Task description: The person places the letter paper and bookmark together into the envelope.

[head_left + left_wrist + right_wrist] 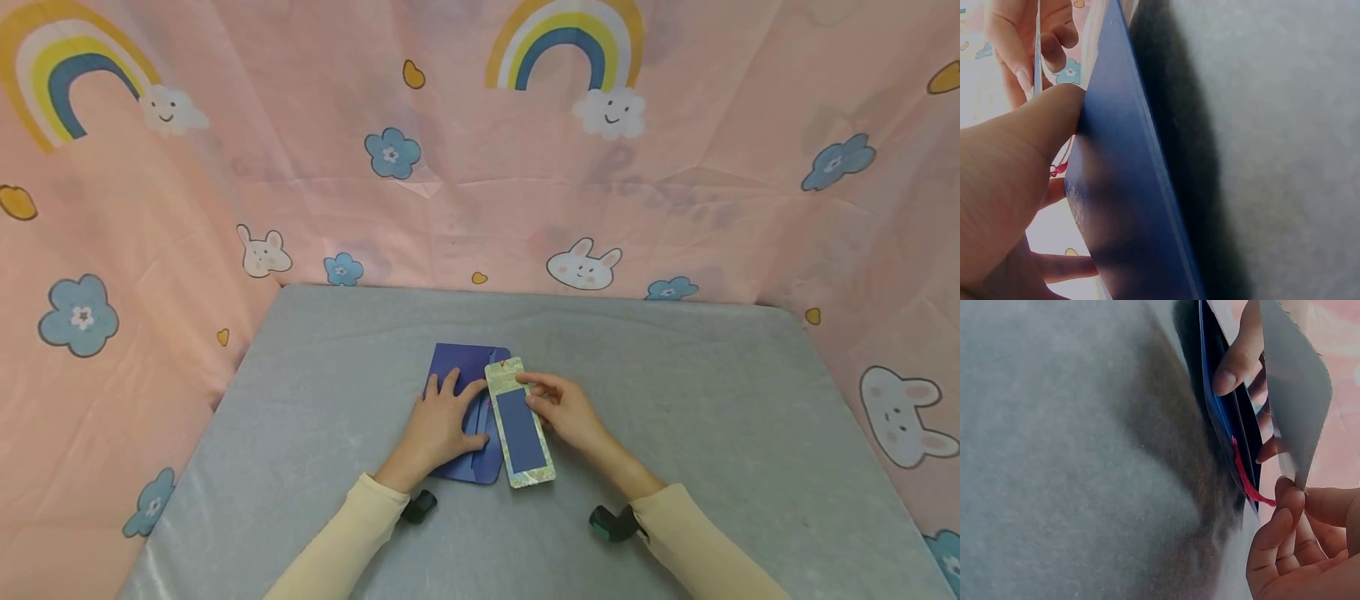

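A blue envelope (459, 360) with its flap side to the right lies on the table. My left hand (438, 425) rests on it with spread fingers, the thumb on the flap side. In the right wrist view that thumb (1227, 378) reaches into the opening, and a red cord (1246, 478) hangs out. My right hand (566, 410) pinches the right edge of a long card (522, 429), which has a pale green patterned border and a dark blue panel. The card is tilted beside the opening, overlapping the flap in the head view. Its plain grey back shows in the right wrist view.
A grey cloth covers the table (690, 375). Pink curtains (457, 200) printed with rainbows, flowers and rabbits stand behind and at both sides. Black wrist cameras (613, 523) sit under both forearms.
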`<state>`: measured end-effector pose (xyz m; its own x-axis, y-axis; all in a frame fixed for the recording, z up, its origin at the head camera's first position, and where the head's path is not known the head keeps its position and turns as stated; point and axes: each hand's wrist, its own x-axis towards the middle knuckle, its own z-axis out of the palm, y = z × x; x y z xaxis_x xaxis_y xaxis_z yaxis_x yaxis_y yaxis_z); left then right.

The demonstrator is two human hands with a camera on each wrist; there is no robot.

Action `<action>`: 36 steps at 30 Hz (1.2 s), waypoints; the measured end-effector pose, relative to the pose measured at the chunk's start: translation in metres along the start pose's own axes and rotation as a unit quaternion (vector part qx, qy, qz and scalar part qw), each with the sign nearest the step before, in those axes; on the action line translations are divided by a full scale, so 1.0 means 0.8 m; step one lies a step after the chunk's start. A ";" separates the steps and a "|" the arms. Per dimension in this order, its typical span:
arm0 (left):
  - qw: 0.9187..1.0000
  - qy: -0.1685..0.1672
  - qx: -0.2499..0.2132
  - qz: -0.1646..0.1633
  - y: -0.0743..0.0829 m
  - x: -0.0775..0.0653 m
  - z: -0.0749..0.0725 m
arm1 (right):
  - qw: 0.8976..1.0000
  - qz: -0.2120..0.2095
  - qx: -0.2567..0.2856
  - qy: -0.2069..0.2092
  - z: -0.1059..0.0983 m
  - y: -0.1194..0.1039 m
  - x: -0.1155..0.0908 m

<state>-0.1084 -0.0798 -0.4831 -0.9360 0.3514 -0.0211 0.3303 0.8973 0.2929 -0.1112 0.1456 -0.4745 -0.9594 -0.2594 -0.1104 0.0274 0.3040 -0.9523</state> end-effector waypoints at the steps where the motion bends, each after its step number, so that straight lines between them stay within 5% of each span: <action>1: 1.000 0.000 -0.001 0.000 0.000 0.000 0.000 | 1.000 0.001 -0.002 0.001 0.000 0.000 0.001; 36: 1.000 0.010 -0.025 -0.002 0.000 0.000 -0.001 | 0.990 -0.020 -0.135 0.020 0.020 0.012 0.032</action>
<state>-0.1084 -0.0802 -0.4827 -0.9397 0.3419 -0.0026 0.3208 0.8842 0.3395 -0.1309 0.1274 -0.4913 -0.9685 -0.2422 -0.0574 -0.0825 0.5302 -0.8438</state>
